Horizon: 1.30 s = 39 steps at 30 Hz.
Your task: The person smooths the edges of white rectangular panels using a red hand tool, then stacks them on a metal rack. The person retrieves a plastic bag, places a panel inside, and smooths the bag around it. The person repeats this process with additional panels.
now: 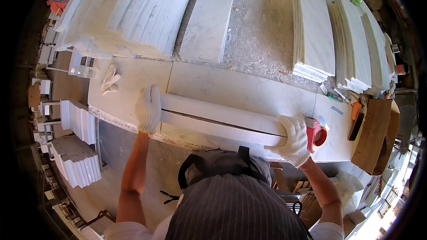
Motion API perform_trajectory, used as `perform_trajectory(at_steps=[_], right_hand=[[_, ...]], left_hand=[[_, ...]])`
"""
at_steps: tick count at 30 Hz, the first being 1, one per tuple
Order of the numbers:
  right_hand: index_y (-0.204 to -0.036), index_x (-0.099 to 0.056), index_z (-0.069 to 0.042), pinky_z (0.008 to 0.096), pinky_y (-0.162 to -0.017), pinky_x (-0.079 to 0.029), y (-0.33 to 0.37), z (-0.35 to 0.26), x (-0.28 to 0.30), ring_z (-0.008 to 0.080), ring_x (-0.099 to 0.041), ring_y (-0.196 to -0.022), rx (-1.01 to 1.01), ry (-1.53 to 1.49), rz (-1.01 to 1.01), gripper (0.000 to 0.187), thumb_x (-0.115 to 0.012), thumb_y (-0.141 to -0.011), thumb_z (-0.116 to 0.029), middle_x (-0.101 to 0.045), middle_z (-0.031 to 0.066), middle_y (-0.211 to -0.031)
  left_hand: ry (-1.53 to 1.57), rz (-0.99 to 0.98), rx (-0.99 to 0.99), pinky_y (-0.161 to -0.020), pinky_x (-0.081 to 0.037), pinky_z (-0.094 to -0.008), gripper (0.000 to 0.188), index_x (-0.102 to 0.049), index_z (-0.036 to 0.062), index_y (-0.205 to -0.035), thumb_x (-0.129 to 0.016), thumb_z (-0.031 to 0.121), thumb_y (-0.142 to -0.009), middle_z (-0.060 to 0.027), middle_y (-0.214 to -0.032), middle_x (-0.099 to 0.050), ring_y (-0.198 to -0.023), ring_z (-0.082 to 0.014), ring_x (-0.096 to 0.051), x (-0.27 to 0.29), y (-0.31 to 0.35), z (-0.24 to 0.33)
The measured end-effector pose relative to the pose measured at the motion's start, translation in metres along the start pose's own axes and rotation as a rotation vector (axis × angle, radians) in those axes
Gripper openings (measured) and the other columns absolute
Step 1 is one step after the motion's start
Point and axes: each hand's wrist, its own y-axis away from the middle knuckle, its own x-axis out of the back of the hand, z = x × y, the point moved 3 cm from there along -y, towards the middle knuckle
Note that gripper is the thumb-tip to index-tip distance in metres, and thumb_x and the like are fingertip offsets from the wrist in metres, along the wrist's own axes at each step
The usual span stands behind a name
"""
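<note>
Pale worktop (240, 81); cardboard box (371, 131), contents hidden; left hand (148, 109), right hand (294, 139): grip clamped on white strips (222, 111).

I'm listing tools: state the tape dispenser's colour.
The tape dispenser is red, clearest in the head view.

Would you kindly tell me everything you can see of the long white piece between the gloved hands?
The long white piece looks smooth, its material unclear. A thin dark lengthwise gap parts a far strip from a near strip. It runs crosswise over the near side of the pale worktop, its right end slanting toward the person; whether it rests there is unclear. The left hand and right hand clasp its ends.
</note>
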Motion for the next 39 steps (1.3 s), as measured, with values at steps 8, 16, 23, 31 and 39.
perform_trajectory(at_steps=[8,16,23,31,39], right_hand=[[-0.130,-0.052,-0.008,0.0445,-0.094,-0.043,0.005,0.006,-0.004,0.0309,-0.055,-0.110,0.049,0.009,0.045,0.087,-0.092,-0.056,-0.033,-0.058,0.0097,-0.120],[-0.129,-0.052,-0.008,0.0461,-0.092,-0.043,0.008,0.009,-0.005,0.0338,-0.055,-0.108,0.076,0.015,0.055,0.092,-0.095,-0.051,-0.034,-0.056,0.0130,-0.119],[-0.135,-0.048,-0.007,0.0494,-0.102,-0.040,0.014,0.012,-0.002,0.0364,-0.053,-0.116,0.015,0.017,0.025,0.090,-0.088,-0.063,-0.042,-0.053,0.0146,-0.128],[-0.145,-0.037,0.002,0.0420,-0.111,-0.035,0.119,0.096,-0.010,0.0357,-0.049,-0.128,-0.770,-0.030,0.513,0.077,-0.075,-0.085,-0.026,-0.049,0.0228,-0.139],[-0.110,-0.063,-0.002,0.0486,-0.116,-0.028,0.166,0.153,-0.032,0.0365,-0.058,-0.108,-0.768,0.352,0.142,0.045,-0.079,-0.075,-0.025,-0.063,0.0240,-0.112]], left_hand=[[-0.360,0.129,-0.803,-0.102,-0.040,-0.0471,0.043,-0.057,0.0066,-0.127,-0.056,0.031,-0.092,-0.0165,-0.131,-0.056,-0.120,-0.0373,-0.051,-0.002,0.014,0.051],[-0.280,-0.363,-1.222,-0.098,-0.040,-0.0493,0.073,-0.054,0.0068,-0.132,-0.074,0.042,-0.071,-0.0173,-0.129,-0.054,-0.114,-0.0350,-0.052,-0.001,0.047,0.091],[-0.292,-0.314,-1.225,-0.094,-0.042,-0.0470,0.078,-0.052,0.0066,-0.133,-0.076,0.050,-0.072,-0.0141,-0.121,-0.054,-0.108,-0.0329,-0.053,-0.003,0.051,0.091],[-0.338,-0.318,-1.200,-0.095,-0.042,-0.0461,0.088,-0.050,0.0071,-0.134,-0.077,0.057,-0.067,-0.0136,-0.122,-0.054,-0.109,-0.0324,-0.053,-0.004,0.052,0.089],[-0.367,-0.308,-1.221,-0.094,-0.042,-0.0452,0.090,-0.048,0.0076,-0.139,-0.077,0.055,-0.068,-0.0118,-0.124,-0.053,-0.109,-0.0311,-0.052,-0.001,0.053,0.088]])
